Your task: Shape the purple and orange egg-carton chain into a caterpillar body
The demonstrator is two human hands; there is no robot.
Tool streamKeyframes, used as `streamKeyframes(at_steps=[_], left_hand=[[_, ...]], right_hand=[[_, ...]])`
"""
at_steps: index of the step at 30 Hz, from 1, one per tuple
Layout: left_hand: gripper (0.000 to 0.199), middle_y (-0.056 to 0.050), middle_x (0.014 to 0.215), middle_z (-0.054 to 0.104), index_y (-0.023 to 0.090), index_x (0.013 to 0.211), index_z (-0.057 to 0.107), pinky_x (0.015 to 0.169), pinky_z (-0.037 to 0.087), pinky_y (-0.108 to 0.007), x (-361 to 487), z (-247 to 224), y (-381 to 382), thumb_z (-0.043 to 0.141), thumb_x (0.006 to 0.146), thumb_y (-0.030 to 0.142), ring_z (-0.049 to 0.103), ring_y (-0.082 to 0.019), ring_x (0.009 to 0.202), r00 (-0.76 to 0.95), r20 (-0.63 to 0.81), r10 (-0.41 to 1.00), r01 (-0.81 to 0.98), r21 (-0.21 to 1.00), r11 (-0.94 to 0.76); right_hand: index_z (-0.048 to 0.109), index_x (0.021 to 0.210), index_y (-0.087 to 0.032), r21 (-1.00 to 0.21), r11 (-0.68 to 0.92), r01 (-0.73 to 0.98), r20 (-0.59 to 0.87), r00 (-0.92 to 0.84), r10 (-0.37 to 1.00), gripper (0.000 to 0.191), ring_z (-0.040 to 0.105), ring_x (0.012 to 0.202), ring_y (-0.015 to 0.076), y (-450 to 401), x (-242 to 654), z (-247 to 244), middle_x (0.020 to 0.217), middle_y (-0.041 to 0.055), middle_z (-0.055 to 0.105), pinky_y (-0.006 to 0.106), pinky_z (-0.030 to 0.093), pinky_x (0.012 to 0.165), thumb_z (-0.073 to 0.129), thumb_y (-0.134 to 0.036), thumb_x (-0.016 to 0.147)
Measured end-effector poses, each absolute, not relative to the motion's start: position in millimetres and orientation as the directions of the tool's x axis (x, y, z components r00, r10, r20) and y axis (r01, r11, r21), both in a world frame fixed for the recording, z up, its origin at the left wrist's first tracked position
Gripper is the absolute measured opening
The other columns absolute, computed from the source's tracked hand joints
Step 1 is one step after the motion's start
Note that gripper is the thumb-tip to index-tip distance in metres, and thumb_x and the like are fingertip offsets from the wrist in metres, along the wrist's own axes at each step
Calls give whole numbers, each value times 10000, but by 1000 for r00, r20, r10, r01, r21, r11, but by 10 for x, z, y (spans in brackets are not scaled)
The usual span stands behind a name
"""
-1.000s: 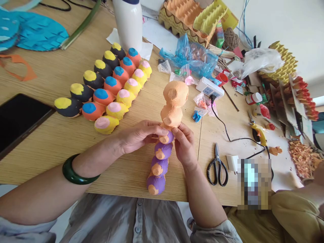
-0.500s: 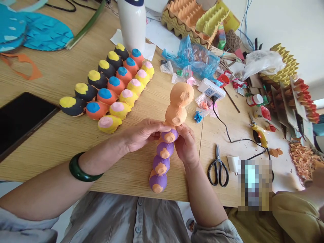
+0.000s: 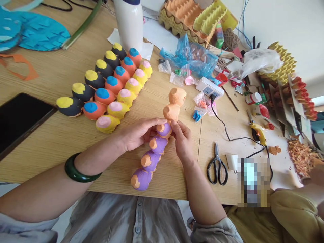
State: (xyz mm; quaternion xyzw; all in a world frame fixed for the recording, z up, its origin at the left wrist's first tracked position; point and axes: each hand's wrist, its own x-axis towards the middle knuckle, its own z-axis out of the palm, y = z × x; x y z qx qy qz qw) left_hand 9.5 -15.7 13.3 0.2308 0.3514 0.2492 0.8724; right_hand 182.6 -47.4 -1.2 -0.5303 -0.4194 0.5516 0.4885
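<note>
Both hands grip a bumpy strip of joined cups [image 3: 157,144] above the table's front part. Its lower cups are purple with orange tips; the upper two are plain orange. My left hand [image 3: 141,132] pinches the strip's left side, where purple meets orange. On the opposite side my right hand [image 3: 181,136] holds it, thumb on top and fingers partly hidden behind. To the left lie three painted rows side by side: black with yellow tips [image 3: 94,80], orange with blue tips [image 3: 113,85] and yellow with pink tips [image 3: 124,97].
A black tablet [image 3: 24,123] lies left, a white bottle [image 3: 129,25] stands behind the rows. Scissors [image 3: 217,165], a power strip [image 3: 209,88] and a glue gun [image 3: 258,133] are on the right. Egg trays [image 3: 183,20] lie at the back; another person's arm [image 3: 307,192] shows lower right.
The strip has turned and tilted in my hands: its purple end has swung left and its orange tips now face left. Both hands still hold it near the middle.
</note>
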Motion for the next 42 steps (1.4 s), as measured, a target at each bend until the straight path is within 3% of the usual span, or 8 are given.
streamKeyframes(at_steps=[9,13,16,24,29,33,38,42], left_hand=[[336,6,690,584,207,719,608,659,612,-370,94,176,-165,837,842,420,587,-178,620,684,-496,535,-293,484,824],[427,-1,718,606,225,774,665,632,585,-358,115,188,-184,831,850,611,574,-183,625,653,-455,605,-285,593,753],[379,20,700,594,223,778,692,575,492,-262,130,205,-202,944,764,505,539,-141,610,591,-409,695,-251,725,641],[571,10,957,742,292,1343,733,652,545,-234,142,208,-214,902,800,246,692,-176,820,516,-340,786,-221,834,506],[445,8,1115,791,317,1310,805,817,572,-223,103,197,-181,836,868,279,721,-214,1055,600,-199,775,-271,861,431],[366,-12,1185,818,227,1307,803,967,567,-257,80,241,-179,767,944,256,714,-217,1139,630,-217,746,-319,803,503],[346,15,1022,845,228,1269,823,927,567,-273,58,274,-158,794,925,245,728,-219,1086,596,-259,760,-283,818,501],[369,36,1124,857,245,1291,816,903,542,-237,41,250,-136,843,924,273,734,-183,1070,592,-221,775,-277,847,453]], right_hand=[[632,668,-226,-981,-172,-91,-175,32,984,542,473,545,117,-464,1825,-10,621,-26,559,265,414,496,744,-708,890],[611,657,-221,-979,-182,-96,-190,87,978,573,480,547,116,-447,1829,-32,622,-26,547,266,411,491,747,-731,878],[594,644,-220,-977,-185,-102,-196,111,974,581,489,555,116,-443,1828,-33,617,-27,540,265,426,504,754,-726,880],[591,634,-223,-978,-157,-140,-176,132,976,581,495,524,111,-435,1839,35,597,-23,554,270,448,503,746,-722,888],[547,624,-229,-973,-145,-181,-175,163,971,585,436,488,93,-405,1876,71,598,-39,501,260,417,463,776,-716,854],[533,614,-231,-966,-148,-211,-184,163,969,578,427,500,95,-406,1881,81,595,-39,505,261,421,472,789,-695,847],[576,639,-227,-962,-154,-224,-190,146,971,543,460,519,103,-416,1876,65,616,-34,526,266,432,488,783,-677,861],[600,645,-226,-965,-147,-215,-180,140,974,527,472,535,109,-425,1877,49,622,-31,536,277,461,517,773,-667,875]])
